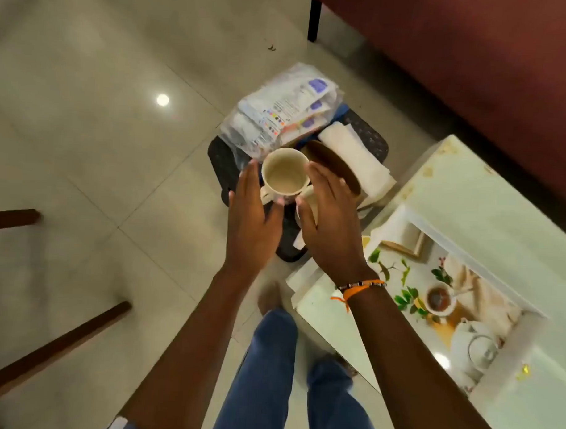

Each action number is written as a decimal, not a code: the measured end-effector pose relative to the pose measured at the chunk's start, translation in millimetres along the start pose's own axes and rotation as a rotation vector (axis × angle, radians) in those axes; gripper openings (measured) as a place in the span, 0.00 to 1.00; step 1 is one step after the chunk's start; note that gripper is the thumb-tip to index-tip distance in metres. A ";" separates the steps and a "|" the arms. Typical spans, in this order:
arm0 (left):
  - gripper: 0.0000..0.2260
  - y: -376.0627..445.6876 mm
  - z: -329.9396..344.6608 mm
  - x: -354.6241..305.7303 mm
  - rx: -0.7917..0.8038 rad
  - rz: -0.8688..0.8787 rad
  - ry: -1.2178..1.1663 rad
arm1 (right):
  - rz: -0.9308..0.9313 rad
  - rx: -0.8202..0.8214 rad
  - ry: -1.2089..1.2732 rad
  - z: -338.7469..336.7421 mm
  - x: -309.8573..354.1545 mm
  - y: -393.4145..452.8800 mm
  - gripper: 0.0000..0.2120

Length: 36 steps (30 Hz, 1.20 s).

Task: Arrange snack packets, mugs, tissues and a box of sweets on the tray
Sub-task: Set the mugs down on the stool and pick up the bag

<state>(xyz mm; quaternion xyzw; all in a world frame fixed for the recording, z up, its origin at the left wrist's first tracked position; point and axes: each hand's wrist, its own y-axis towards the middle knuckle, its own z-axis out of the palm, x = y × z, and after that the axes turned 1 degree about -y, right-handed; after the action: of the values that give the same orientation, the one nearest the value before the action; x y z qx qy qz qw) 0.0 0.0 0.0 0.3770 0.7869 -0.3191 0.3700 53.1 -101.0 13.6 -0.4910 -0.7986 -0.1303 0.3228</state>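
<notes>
A dark perforated tray point(371, 137) sits low over the tiled floor. On it lie clear snack packets point(278, 118) at the far left, folded white tissues point(351, 155) at the right, and a brown flat oval object point(334, 168) beside the tissues. A cream mug point(284, 176) stands upright and empty at the tray's near side. My left hand point(253, 213) is just left of the mug, fingers straight. My right hand point(329, 216) is just right of it, fingers straight, partly covering a second cream mug point(311, 202). Neither hand is wrapped around the mug.
A glass-topped table point(487, 202) stands close on the right, with a white tea-printed tray point(449, 284) on it. A maroon sofa point(473, 60) fills the top right. Wooden furniture legs point(55, 344) cross the left floor. My jeans-clad legs point(269, 374) are below.
</notes>
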 end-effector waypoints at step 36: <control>0.21 110.2 10.0 -69.3 0.083 0.512 -0.077 | 0.443 -0.191 1.082 -40.2 -33.2 89.3 0.20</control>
<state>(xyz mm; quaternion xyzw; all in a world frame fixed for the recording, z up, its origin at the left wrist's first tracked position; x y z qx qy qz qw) 125.4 23.8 27.2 0.5665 0.6373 -0.2612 0.4525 156.5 -102.1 12.9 -0.5367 -0.3835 -0.3628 0.6582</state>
